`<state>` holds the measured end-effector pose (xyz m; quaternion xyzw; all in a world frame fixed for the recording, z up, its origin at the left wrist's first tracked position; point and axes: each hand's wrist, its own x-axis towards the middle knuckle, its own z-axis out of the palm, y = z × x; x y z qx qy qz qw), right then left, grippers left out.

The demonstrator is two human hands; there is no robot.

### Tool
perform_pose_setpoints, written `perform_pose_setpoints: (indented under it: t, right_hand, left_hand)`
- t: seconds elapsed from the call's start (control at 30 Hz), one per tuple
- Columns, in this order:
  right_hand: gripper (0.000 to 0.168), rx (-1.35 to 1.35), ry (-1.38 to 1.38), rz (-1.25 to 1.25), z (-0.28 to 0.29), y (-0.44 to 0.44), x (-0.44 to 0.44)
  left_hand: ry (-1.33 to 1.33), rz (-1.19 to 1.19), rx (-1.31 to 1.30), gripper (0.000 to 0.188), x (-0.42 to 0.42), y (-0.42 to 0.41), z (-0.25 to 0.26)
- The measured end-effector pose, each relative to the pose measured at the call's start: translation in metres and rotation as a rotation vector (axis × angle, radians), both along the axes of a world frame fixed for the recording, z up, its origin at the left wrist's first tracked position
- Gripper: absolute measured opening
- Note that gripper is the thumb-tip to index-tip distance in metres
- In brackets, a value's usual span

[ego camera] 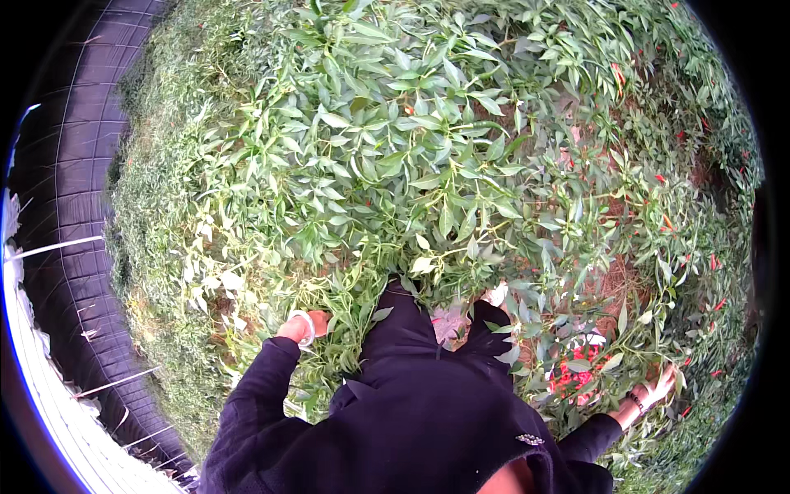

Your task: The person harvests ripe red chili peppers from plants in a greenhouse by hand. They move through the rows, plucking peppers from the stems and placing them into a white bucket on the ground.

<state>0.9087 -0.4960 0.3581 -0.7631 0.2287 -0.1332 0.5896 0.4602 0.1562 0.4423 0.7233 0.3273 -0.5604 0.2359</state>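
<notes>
My left hand (316, 327), with a white bangle (310, 330) at the wrist, reaches into the chilli pepper plants (395, 160) left of my legs. Leaves hide its fingertips, so what it holds is unclear. Out to the right, my right hand (659, 386) wears a dark beaded bracelet (636, 401) and touches foliage with its fingers stretched upward; whether they pinch anything is too blurred to tell. Between that hand and my legs, a heap of picked red chillies (577, 373) shows through the leaves, its container mostly hidden.
Ripe red chillies (714, 262) hang on plants along the right side. Long green chillies (481, 125) hang ahead of me. Dry brown ground (617, 287) shows between the rows. On the far left runs dark mesh sheeting (86, 167), with a bright white edge (37, 395) below it.
</notes>
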Motion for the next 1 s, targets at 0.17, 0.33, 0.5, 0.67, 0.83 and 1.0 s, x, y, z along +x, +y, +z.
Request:
perform_pose_setpoints:
  t: [0.17, 0.33, 0.5, 0.67, 0.83, 1.0]
  right_hand:
    - [0.043, -0.532, -0.243, 0.382, 0.159, 0.255, 0.015]
    - [0.031, -0.36, -0.433, 0.771, 0.246, 0.48, -0.036]
    - [0.027, -0.383, -0.708, 1.303, 0.317, 0.753, -0.091]
    - [0.027, -1.15, -0.948, 1.799, 0.33, 1.023, -0.141]
    - [0.05, -1.567, -0.318, 2.331, 0.06, 1.081, -0.2]
    - [0.053, -1.849, 0.562, 2.408, -0.161, 0.859, -0.177]
  left_hand:
    - [-0.994, 0.967, 0.251, 0.026, 0.125, 0.109, 0.079]
    - [-1.495, 0.284, 1.25, 0.023, 0.145, 0.302, 0.059]
    - [-0.418, 0.525, 0.677, 0.056, 0.07, 0.409, -0.073]
    - [-0.417, 0.448, 0.6, 0.044, 0.048, 0.387, -0.131]
    - [-0.254, 0.373, 0.395, 0.043, -0.122, 0.335, -0.165]
    - [-0.448, 0.697, 0.495, 0.044, -0.168, 0.238, -0.244]
